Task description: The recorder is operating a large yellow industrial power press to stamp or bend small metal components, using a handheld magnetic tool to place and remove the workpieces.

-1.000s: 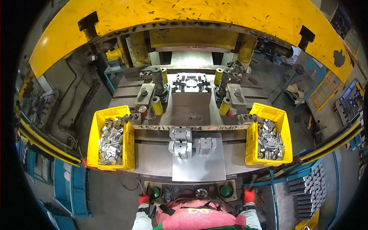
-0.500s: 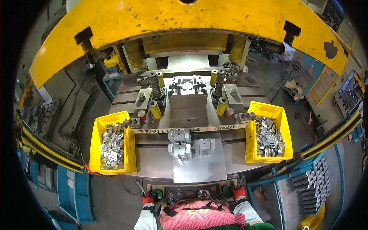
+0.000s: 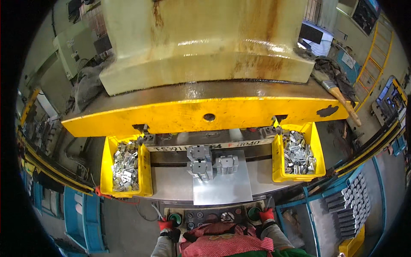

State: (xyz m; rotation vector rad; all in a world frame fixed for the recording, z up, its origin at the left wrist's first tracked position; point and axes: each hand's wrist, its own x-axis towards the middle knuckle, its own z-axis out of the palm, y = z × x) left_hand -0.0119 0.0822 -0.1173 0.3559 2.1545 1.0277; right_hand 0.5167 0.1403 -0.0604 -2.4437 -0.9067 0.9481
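My left hand (image 3: 164,224), in a red glove, is at the left end of a control panel (image 3: 201,219), beside a round green button (image 3: 175,218). At the panel's right end my right hand (image 3: 267,214), also red-gloved, is beside another green button (image 3: 254,213). A thin metal rod shows next to each glove; whether it is held I cannot make out. The fingers are too small to read. Ahead, the yellow-edged press ram (image 3: 180,115) is low over the die, hiding most of it. Stacked grey metal parts (image 3: 199,162) stand on a bare sheet-metal plate (image 3: 222,188).
Yellow bins of small metal pieces flank the bed: a left bin (image 3: 145,180) and a right bin (image 3: 279,171). A wide brush (image 3: 340,99) lies on the ram's right end. Rows of grey parts (image 3: 351,205) lie on a blue-framed table at right; a blue rack (image 3: 76,218) stands left.
The press ram has come down, covering the die posts and plate that showed before. Both my hands have stayed at the control panel.
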